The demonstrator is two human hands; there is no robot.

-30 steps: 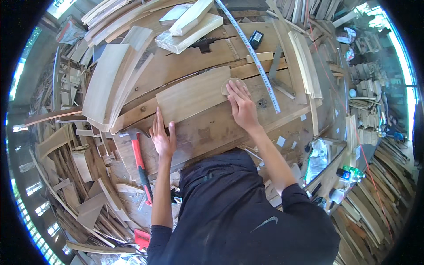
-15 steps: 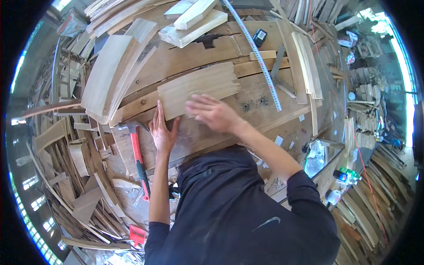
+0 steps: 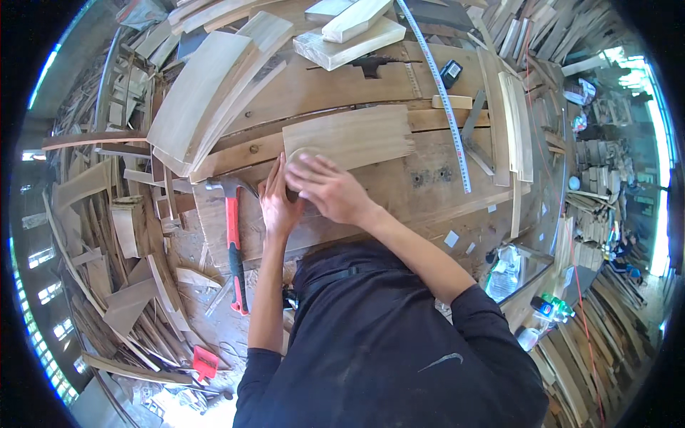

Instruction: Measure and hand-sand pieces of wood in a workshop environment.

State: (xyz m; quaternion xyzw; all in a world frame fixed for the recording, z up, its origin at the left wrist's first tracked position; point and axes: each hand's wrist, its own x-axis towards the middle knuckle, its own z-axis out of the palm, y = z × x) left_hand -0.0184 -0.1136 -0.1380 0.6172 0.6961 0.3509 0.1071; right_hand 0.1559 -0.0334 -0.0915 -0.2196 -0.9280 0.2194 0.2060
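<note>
A short, pale thin board (image 3: 357,139) lies flat on the wooden workbench (image 3: 321,210), its right end rough and splintered. My left hand (image 3: 278,203) rests against the board's near left corner, fingers stretched out. Its thumb is partly hidden by my right hand (image 3: 332,189). Under the curled fingers of that right hand shows the edge of a tan, round-edged pad (image 3: 307,152), pressed on the board's left end; the rest of it is covered. Left of my left forearm, a hammer (image 3: 234,242) with a red and black handle hangs over the bench's near edge.
Curved thin boards (image 3: 203,93) are stacked at the bench's left. Thick pale blocks (image 3: 349,39) sit at the back. A tape measure strip (image 3: 446,100) crosses the right side beside a metal square (image 3: 474,118). Scrap wood (image 3: 135,285) piles up on the left floor.
My right hand has slid left along the board with the pad and is now close against my left hand. The whole view has shifted slightly.
</note>
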